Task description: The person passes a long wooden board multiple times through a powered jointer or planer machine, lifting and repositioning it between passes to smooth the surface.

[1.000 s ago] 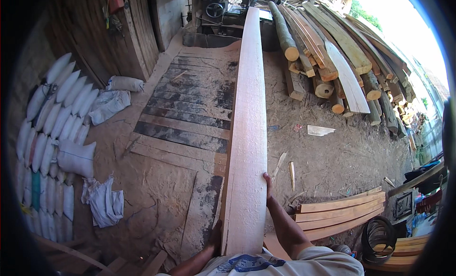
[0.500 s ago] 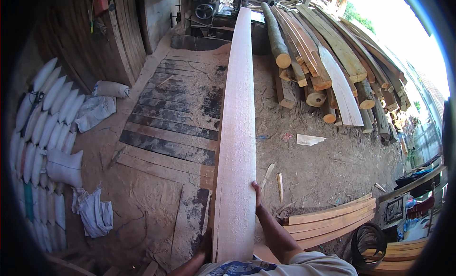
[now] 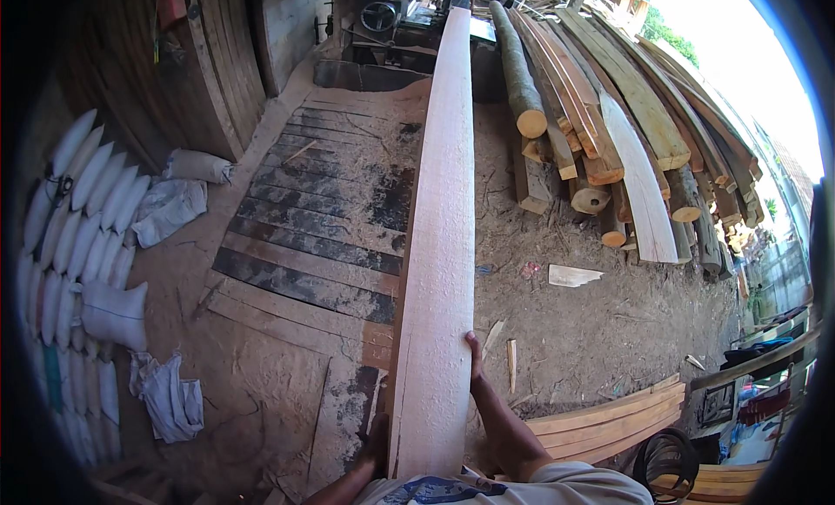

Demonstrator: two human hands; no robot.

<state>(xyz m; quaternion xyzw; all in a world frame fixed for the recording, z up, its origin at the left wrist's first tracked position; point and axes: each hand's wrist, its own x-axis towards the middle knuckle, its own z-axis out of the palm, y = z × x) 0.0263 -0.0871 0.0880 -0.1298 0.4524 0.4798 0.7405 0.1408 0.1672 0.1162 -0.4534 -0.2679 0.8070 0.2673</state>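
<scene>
A long, thick, pale wooden plank (image 3: 439, 235) runs straight ahead from my waist, its near end close against my shirt. Its far end reaches a machine (image 3: 378, 16) with a handwheel. At the plank's right edge, my right hand (image 3: 475, 359) grips it with the thumb showing at the top edge and the other fingers hidden beneath. Lower down, my left hand (image 3: 377, 442) holds the left side near the close end; most of its fingers are out of sight behind the wood. Fine sawdust specks the plank's upper face.
Logs and beams (image 3: 609, 148) are piled at the far right. Sawn boards (image 3: 609, 418) lie stacked near my right, beside black coiled bands (image 3: 665, 461). Filled white sacks (image 3: 78, 235) line the left. Dark slats (image 3: 322, 218) and wood scraps (image 3: 574, 276) lie on the floor.
The whole view has shifted a little, with the log pile lower and farther right. The plank's far end appears slightly farther right and higher. Both hands keep their hold.
</scene>
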